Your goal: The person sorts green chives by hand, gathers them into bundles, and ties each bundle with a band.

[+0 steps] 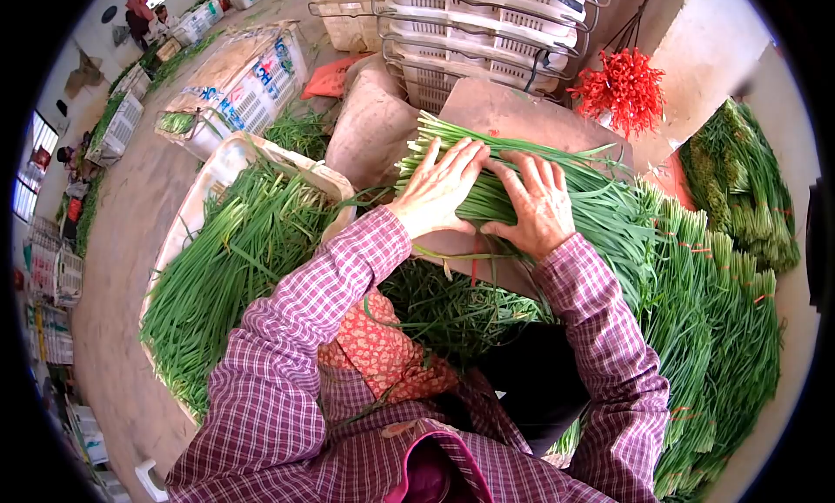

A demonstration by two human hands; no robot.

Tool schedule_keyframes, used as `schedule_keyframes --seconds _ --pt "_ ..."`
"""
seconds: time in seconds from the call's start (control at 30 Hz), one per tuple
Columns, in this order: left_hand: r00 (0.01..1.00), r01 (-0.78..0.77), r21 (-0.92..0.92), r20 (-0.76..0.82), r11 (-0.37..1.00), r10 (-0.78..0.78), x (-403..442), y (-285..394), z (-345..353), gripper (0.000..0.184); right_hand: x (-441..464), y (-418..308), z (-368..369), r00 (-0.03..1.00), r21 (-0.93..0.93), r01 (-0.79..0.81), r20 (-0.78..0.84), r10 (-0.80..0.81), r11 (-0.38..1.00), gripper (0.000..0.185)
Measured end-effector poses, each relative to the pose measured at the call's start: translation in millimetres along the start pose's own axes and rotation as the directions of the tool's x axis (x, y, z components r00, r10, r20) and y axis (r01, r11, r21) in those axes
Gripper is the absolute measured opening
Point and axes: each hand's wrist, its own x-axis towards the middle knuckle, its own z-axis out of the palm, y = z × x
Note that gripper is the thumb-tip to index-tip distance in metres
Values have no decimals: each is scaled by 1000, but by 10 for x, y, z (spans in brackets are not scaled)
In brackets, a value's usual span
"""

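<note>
A loose bunch of garlic chives (600, 190) lies across a board (531, 112), pale stem ends to the left and green leaves to the right. My left hand (442, 187) rests on the bunch near the stem ends, fingers stretched over the top and thumb on the near side. Close beside it, my right hand (537, 206) lies on the same bunch with fingers spread and thumb pointing left. Neither hand is wrapped round the stems. Below my hands, a thin red strip (475, 271) shows at the board's near edge.
On the left stands a white tub (187, 216) full of loose chives. Tied chive bundles (713, 329) are piled on the right. Stacked white crates (478, 42) stand behind the board; a cluster of red ties (619, 90) hangs beside them. Other people (139, 16) are far off.
</note>
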Motion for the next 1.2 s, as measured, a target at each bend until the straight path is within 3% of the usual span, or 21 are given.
schedule_keyframes --seconds 0.07,0.23,0.3,0.33,0.37,0.43,0.53,0.57,0.63,0.77,0.83,0.9,1.03,1.07,1.1,1.17,1.2 --pt "1000 25 -14 -4 1000 -25 -4 10 37 117 54 106 1 999 -49 -30 -21 29 998 110" --pt "1000 24 -45 15 999 -24 13 -50 -80 109 88 436 335 995 40 -33 99 29 999 116" --pt "1000 -2 -358 -23 934 -6 75 -227 -248 91 47 435 368 995 50 -37 99 32 998 114" --pt "992 -23 -517 -117 855 -44 154 -338 -409 67 35 419 372 995 36 -41 97 37 998 113" --pt "974 -52 -493 -218 869 -66 244 -573 -440 53 19 402 379 994 25 -48 95 45 999 111" --pt "969 140 -613 -77 777 -235 374 -941 -525 42 15 401 372 995 25 -48 91 46 999 110" --pt "980 159 -553 -12 818 -199 426 -1248 -385 40 16 385 355 996 25 -42 86 40 999 108" --pt "975 204 -408 6 890 -221 437 -1290 -306 35 19 386 353 996 25 -41 84 38 999 107" --pt "950 304 -315 176 899 -259 517 -1334 -300 29 26 384 341 996 30 -37 79 35 999 107" --pt "947 321 -395 129 861 -294 516 -1402 -220 25 37 371 310 995 50 -44 96 39 998 103" --pt "941 335 -525 137 782 -310 497 -1439 -239 25 36 370 312 994 51 -47 102 41 998 104" --pt "948 312 -504 103 805 -303 479 -1473 -327 26 35 376 319 994 58 -48 103 42 997 104" --pt "839 427 -416 -148 803 -524 405 -1803 -536 23 22 381 350 995 63 -59 79 54 996 104" --pt "776 474 -560 -100 680 -623 357 -2091 -537 22 22 381 347 995 62 -62 80 57 996 104" --pt "657 553 -588 -128 590 -743 302 -2081 -728 21 20 377 343 995 67 -62 77 57 996 103" --pt "487 570 -613 -284 547 -826 12 -2771 -798 24 19 372 337 995 73 -67 73 62 995 103" --pt "404 668 -517 -350 535 -845 -198 -2920 -953 29 19 371 335 994 74 -75 86 69 994 103"
